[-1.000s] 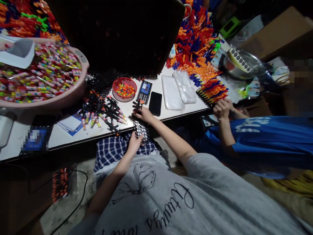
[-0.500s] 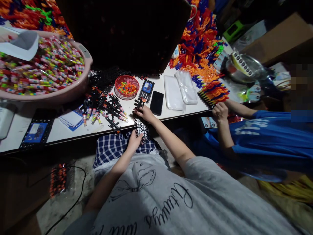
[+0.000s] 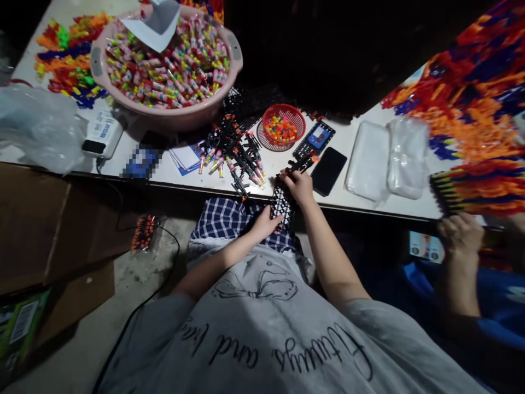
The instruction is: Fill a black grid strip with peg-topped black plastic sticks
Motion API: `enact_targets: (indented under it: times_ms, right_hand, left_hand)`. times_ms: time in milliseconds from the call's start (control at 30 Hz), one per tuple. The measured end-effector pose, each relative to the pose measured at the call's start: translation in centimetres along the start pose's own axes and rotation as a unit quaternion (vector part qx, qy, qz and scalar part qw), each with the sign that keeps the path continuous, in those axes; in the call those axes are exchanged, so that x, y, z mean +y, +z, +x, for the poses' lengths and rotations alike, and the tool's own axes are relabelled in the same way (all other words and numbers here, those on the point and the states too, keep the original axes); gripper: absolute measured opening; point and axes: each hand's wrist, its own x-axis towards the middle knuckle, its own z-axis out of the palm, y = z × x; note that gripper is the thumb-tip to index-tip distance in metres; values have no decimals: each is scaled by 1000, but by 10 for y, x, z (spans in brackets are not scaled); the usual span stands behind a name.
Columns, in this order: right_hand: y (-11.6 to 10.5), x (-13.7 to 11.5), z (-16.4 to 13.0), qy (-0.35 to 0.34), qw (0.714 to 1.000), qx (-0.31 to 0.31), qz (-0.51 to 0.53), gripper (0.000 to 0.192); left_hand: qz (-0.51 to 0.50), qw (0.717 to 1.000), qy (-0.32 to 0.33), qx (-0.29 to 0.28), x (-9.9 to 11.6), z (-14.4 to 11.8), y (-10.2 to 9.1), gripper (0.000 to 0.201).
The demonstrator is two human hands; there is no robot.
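Observation:
My left hand grips the lower end of a black perforated panel, held upright at the table's front edge above my lap. At the panel's top end, my right hand has its fingers closed around a black toy gun with an orange tip. Whether the toy gun is fastened to the panel I cannot tell. Left of my hands lies a pile of black toy guns, several with candy-like tubes attached. Behind them stands a red basket of small coloured pieces.
A pink tub full of small tubes stands back left. Right of my hands lie a phone, a black panel with blue card and clear bags. A co-worker's hand is at far right, beside orange and blue toys.
The view has swung to the left, so everything sits further right in the picture. Both hands keep their hold on the panel and the toy gun.

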Motion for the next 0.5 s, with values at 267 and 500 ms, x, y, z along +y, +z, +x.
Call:
enact_targets:
  times_ms: [267, 500]
  right_hand:
    - [-3, -13, 0, 12, 1000, 2, -23, 26]
    - [-2, -13, 0, 21, 1000, 4, -11, 24]
  left_hand:
    - [17, 1000, -3, -14, 7, -6, -1, 37]
    - [26, 999, 7, -20, 7, -8, -4, 35]
